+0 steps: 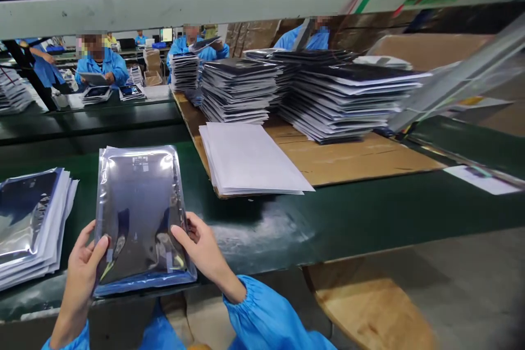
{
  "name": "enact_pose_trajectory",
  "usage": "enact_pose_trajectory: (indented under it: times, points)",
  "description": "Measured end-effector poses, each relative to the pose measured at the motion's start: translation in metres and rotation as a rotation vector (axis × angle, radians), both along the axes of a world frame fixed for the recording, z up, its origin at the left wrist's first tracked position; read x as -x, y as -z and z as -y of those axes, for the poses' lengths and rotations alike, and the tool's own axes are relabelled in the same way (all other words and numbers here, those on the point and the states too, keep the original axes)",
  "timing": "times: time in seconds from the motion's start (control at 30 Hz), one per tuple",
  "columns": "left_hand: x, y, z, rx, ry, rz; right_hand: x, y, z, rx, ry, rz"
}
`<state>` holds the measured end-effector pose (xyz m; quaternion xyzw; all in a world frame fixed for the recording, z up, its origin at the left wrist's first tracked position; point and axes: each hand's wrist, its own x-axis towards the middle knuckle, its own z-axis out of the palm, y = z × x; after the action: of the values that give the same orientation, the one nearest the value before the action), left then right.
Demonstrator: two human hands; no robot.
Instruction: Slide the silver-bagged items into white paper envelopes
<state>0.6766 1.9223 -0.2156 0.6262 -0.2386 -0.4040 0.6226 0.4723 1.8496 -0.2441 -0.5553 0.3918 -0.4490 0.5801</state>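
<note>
A flat dark item sealed in a shiny clear bag [139, 213] rests over the near edge of the green belt [369, 213]. My left hand [84, 268] grips its lower left corner, thumb on top. My right hand [200, 249] holds the lower right edge, thumb pressed on the bag's face. Both arms wear blue sleeves.
A pile of bagged items [28, 224] lies at my left. White sheets [250, 158] sit on a cardboard board [361, 156] that carries tall piles of dark packs [344, 98]. Workers in blue [98, 63] sit across the line. A wooden stool [369, 306] stands at the lower right.
</note>
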Motion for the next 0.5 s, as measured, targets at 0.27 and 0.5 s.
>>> enact_pose_trajectory:
  times: [0.27,0.5]
  points:
    - [0.0,0.003,-0.005,-0.096,-0.059,-0.143,-0.001,-0.005,-0.013,-0.105,-0.047,0.064]
    - [0.005,-0.003,-0.006,-0.043,-0.071,-0.237,0.001,-0.003,-0.024,-0.043,0.142,0.047]
